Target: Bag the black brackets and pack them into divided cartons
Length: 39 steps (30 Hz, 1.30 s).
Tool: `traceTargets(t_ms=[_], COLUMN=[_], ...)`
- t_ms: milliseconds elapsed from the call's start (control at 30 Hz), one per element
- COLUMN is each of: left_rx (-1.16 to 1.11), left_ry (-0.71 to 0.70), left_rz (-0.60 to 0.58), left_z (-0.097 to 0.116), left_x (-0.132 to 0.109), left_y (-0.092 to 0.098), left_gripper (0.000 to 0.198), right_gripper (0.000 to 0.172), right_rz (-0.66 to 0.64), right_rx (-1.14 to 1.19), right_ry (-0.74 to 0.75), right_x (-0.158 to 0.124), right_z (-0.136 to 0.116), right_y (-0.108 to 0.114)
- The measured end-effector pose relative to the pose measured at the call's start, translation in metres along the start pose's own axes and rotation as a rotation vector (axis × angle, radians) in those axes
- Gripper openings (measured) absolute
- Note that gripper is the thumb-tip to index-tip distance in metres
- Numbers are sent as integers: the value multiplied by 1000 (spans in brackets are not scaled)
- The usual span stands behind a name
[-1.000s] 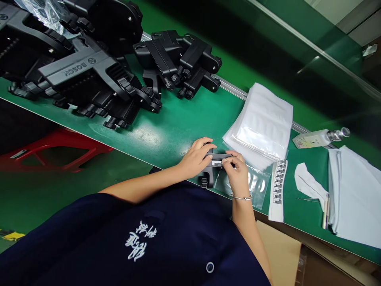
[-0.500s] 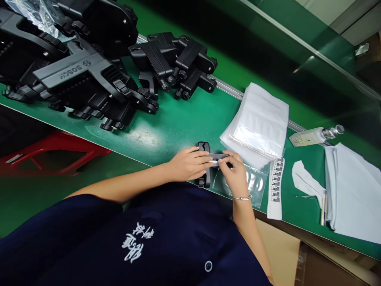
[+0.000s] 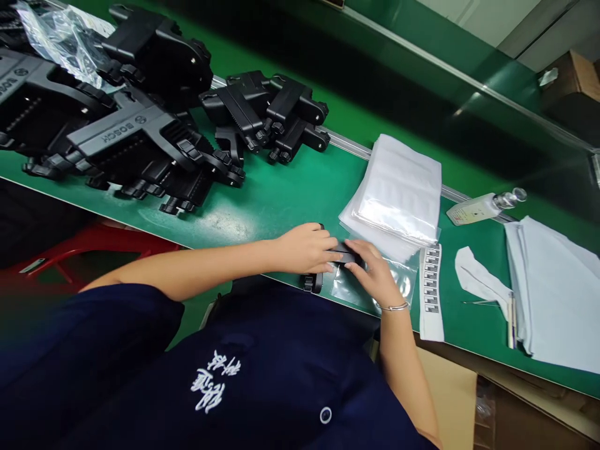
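At the front edge of the green bench lies a black plastic bracket, much of it under my hands. My left hand is closed over its left part, fingers curled around it; a black knobbed end sticks out below. My right hand grips the bracket's right end between thumb and fingers. Beneath the right hand a clear plastic bag lies flat on the bench. A strip of printed labels lies just right of it.
Several black clamp brackets marked BOSCH are heaped at the left, with smaller ones behind. A stack of plastic bags lies behind my hands. Rightward are a bottle, a crumpled white cloth and white sheets. A red stool stands below.
My left hand has gone from flat, outstretched fingers to curled ones over the bracket. The small white piece at my right fingertips no longer shows. The view has shifted slightly.
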<state>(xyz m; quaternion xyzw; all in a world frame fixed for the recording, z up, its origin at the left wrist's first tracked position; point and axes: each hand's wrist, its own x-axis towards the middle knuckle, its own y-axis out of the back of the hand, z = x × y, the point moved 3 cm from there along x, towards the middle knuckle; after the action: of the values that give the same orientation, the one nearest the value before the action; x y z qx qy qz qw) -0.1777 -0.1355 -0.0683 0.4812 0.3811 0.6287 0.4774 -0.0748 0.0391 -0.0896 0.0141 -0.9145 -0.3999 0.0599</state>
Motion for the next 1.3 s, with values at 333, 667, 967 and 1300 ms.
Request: traceTargets(t_ms=[333,667,967,1300], left_rx=[-416,-183,-116,-80], left_ry=[722,-144,-275,-49], left_rz=[529,-223,-385,-137], left_z=[-31,82,94,77], left_x=[-30,67,65,87], left_y=[8,-88,-111,-94], left_gripper=[30,49,71,41], right_gripper=[39,32,40,43], right_rz=[498,827,899,890], right_rx=[-123,847,1237,1102], right_ry=[-16,-495,-549,-464], right_x=[-62,-134,-154,-167], right_z=[-22,-7,-7,3], right_y=[20,33,35,25])
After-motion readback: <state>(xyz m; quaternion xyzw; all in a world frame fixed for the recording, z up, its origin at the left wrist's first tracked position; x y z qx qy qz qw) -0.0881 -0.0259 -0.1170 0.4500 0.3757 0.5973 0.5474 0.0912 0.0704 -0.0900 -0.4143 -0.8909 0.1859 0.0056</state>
